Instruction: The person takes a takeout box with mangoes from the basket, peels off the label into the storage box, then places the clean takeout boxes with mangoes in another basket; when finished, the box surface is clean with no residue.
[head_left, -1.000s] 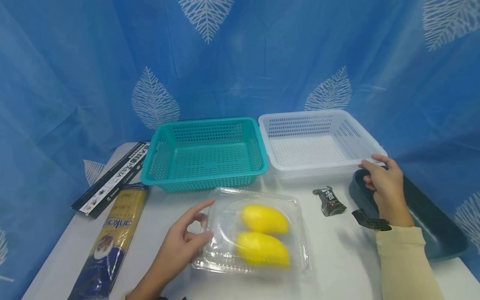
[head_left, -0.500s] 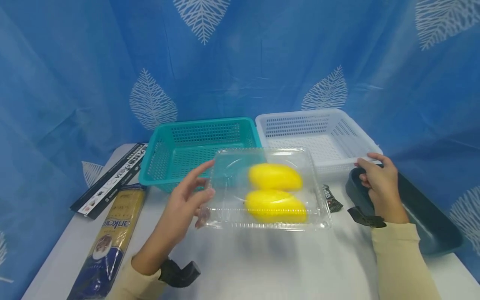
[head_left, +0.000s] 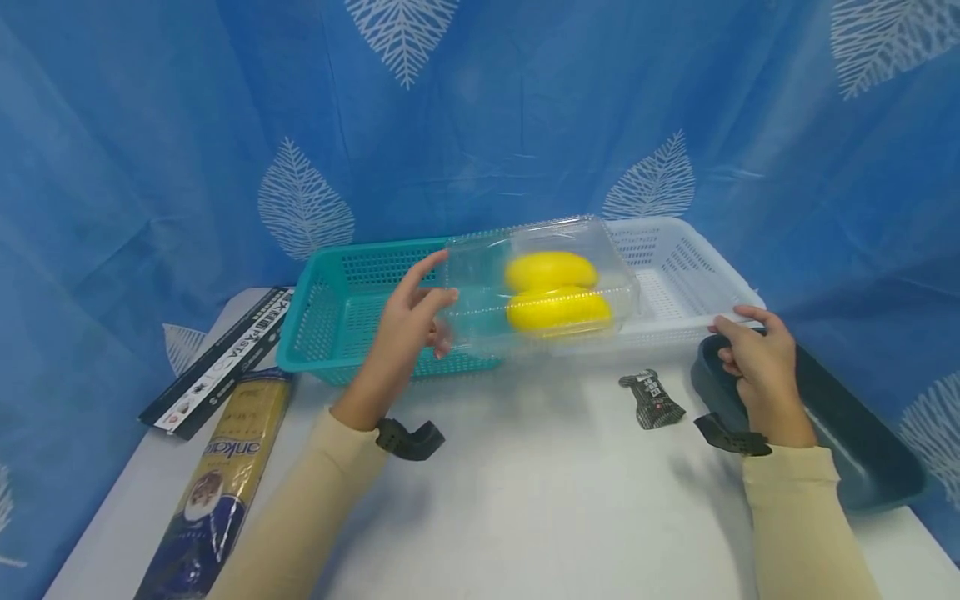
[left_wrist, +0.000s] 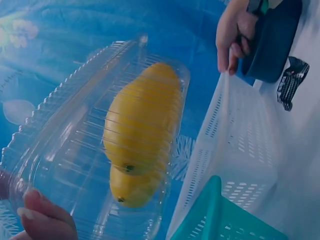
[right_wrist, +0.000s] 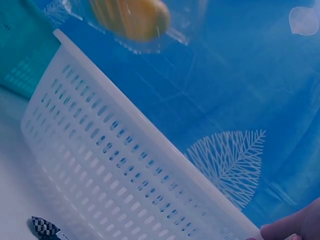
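A clear plastic clamshell box [head_left: 480, 308] with two yellow mangoes [head_left: 558, 308] inside is held up by my left hand [head_left: 412, 312], which grips its left edge. The box hangs in the air over the right part of the teal basket [head_left: 315, 354] and the left part of the white basket [head_left: 720, 287]. In the left wrist view the mangoes [left_wrist: 142, 117] show through the ribbed plastic, lying against each other. My right hand [head_left: 765, 367] pinches the near right corner of the white basket's rim between thumb and fingers.
A small black patterned packet [head_left: 652, 400] lies in front of the white basket. To the right stands a dark green tray [head_left: 870, 433] under my right wrist. Along the left edge of the table lie a black pasta box [head_left: 217, 362] and a gold and blue pasta packet [head_left: 221, 475].
My left hand has lifted the clamshell box off the table, forward and up over the baskets, tilting it. The right hand stays at the white basket's corner.
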